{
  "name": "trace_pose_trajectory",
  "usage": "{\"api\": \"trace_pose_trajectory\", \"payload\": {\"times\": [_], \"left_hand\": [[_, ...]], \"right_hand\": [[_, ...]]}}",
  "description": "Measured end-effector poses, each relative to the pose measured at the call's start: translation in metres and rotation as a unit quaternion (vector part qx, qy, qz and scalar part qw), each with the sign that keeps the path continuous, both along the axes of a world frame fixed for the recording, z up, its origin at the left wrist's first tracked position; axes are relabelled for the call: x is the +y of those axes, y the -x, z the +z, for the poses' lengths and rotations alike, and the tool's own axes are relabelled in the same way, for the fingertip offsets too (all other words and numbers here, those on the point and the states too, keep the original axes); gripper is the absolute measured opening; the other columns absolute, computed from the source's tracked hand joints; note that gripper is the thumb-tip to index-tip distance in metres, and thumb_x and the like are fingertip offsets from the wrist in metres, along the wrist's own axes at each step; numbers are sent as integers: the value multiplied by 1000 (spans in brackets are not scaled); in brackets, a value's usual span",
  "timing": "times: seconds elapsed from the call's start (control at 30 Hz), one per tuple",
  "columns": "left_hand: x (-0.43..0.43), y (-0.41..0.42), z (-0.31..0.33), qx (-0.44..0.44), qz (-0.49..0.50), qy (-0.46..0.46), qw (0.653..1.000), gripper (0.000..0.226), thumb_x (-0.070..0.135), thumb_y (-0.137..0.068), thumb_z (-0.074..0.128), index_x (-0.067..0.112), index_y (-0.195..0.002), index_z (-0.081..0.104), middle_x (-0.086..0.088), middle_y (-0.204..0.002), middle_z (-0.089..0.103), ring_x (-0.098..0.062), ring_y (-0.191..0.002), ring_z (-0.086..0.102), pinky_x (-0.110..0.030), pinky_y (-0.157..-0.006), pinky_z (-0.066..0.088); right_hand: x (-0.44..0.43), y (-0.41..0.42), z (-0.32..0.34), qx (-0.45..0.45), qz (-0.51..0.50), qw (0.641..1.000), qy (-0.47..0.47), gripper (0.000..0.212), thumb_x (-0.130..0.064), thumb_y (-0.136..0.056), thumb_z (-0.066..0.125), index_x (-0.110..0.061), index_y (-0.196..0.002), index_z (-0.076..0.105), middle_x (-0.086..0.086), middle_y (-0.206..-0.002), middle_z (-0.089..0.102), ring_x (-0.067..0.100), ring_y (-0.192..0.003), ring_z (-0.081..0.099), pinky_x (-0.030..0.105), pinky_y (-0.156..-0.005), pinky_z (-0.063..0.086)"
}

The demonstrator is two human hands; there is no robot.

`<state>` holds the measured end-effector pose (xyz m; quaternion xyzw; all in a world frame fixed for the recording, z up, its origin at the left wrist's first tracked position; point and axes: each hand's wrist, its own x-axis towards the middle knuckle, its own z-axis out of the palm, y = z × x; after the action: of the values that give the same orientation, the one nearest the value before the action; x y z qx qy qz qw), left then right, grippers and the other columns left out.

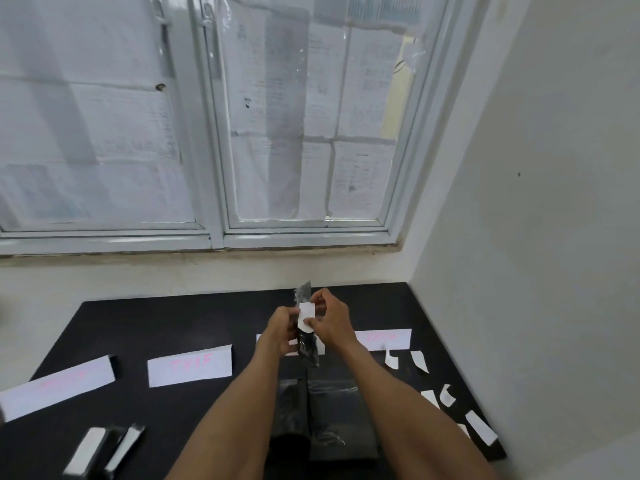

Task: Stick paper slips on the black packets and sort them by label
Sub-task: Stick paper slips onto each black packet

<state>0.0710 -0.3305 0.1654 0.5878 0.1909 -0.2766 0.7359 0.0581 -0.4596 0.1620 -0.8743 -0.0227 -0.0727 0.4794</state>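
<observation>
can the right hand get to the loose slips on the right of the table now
Probably yes, once free. The loose slips lie uncovered on the table, nothing over them. But the right hand is pinching a slip on the black packet, so it must let go first.

Two bare forearms (235, 410), bare left hand (277, 329), bare right hand (333, 320), wrists seemingly bare too, view blurred

Hands: two, left hand (277, 332), right hand (332, 322)
Label strips (189, 367): four, one partly hidden
Paper slips (391, 359): six loose, one on held packet
Black packets (308, 344): one held, piled ones uncountable
</observation>
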Motion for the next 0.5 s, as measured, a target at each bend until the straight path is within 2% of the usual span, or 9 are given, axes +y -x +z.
{"api": "trace_pose_trajectory", "payload": {"times": [0.13, 0.27, 0.4, 0.5], "left_hand": [[12, 4, 4, -9, -1, 10, 1000, 33, 23, -84, 46, 7, -106, 66, -13, -95, 66, -26, -86, 58, -38, -78, 49], [21, 6, 8, -17, -6, 9, 1000, 34, 21, -84, 46, 8, -109, 65, -15, -101, 68, -29, -92, 60, -43, -90, 48], [27, 8, 11, -22, -20, 14, 999, 36, 17, -83, 45, 9, -112, 65, -15, -97, 67, -28, -90, 59, -41, -86, 48], [29, 8, 13, -33, -35, 15, 999, 40, 8, -80, 45, 10, -115, 64, -14, -96, 66, -27, -89, 59, -40, -83, 49]], "right_hand": [[11, 4, 2, -14, 17, 1000, 21, 36, -9, -73, 75, -23, -98, 52, -8, -100, 58, 7, -88, 61, 13, -64, 53], [16, 4, 6, -21, 21, 999, 23, 35, -6, -75, 73, -23, -96, 51, -7, -100, 58, 9, -88, 61, 11, -61, 52], [20, 4, 9, -20, 19, 999, 20, 36, -6, -76, 74, -24, -96, 50, -6, -100, 58, 7, -85, 60, 5, -59, 49], [22, 4, 9, -22, 18, 999, 20, 36, -6, -77, 75, -23, -97, 50, -3, -103, 60, 9, -87, 62, 5, -59, 49]]}}
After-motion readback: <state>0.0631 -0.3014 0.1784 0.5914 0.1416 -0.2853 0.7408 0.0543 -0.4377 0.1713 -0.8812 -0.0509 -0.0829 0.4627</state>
